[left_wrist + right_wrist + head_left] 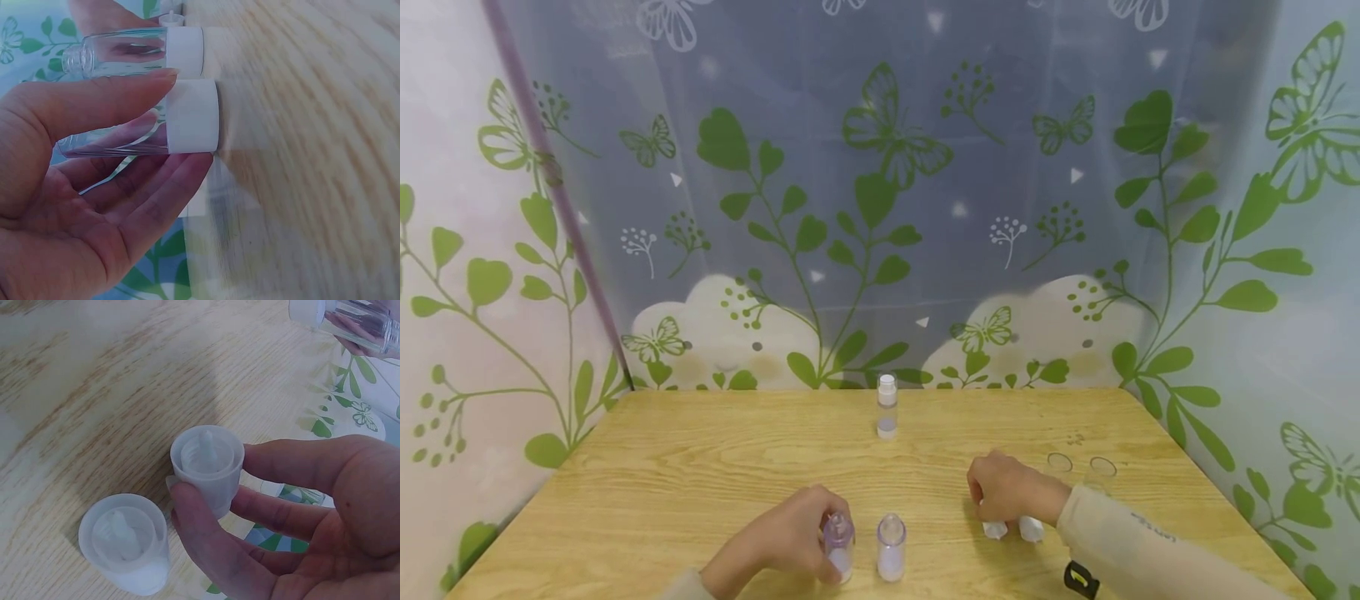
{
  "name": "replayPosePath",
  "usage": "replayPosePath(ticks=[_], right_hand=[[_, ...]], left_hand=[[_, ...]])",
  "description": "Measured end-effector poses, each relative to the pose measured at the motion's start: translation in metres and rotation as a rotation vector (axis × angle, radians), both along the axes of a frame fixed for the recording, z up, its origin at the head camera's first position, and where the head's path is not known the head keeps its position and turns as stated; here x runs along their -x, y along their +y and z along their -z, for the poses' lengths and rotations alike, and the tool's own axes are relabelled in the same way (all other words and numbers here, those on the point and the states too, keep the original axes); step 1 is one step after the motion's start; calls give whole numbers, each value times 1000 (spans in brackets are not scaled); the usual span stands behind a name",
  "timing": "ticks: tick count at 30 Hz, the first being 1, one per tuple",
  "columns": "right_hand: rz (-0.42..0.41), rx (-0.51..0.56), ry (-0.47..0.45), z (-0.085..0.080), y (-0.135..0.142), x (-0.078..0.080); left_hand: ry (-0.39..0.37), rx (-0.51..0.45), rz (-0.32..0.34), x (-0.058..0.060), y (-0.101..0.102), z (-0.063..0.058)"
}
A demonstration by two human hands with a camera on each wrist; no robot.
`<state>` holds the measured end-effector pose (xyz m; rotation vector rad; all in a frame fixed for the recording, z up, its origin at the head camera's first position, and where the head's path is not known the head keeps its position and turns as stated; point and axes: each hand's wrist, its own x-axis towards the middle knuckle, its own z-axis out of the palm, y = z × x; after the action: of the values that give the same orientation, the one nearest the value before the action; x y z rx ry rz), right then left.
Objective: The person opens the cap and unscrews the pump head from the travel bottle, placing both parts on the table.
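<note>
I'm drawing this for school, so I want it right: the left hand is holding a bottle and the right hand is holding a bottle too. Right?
Almost: the right hand holds a small white cap-like piece, as the right wrist view shows.

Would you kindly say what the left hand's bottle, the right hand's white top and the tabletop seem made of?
Bottle: mostly clear, glossy plastic or perhaps glass, see-through with reflections.
White top: probably smooth moulded plastic, given its thin rims.
Tabletop: wood or wood-look laminate, showing streaked grain.
</note>
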<state>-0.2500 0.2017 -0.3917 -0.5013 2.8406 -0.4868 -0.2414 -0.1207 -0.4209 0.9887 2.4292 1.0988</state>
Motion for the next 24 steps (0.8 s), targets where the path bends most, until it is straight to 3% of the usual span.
replayPosePath(ticks=[15,24], right_hand=[[22,3,-37,3,-2,0],[23,-23,-32,-1,-4,0]], left_hand=[[28,0,31,-1,-3,1],[-58,48,101,5,-15,-8]])
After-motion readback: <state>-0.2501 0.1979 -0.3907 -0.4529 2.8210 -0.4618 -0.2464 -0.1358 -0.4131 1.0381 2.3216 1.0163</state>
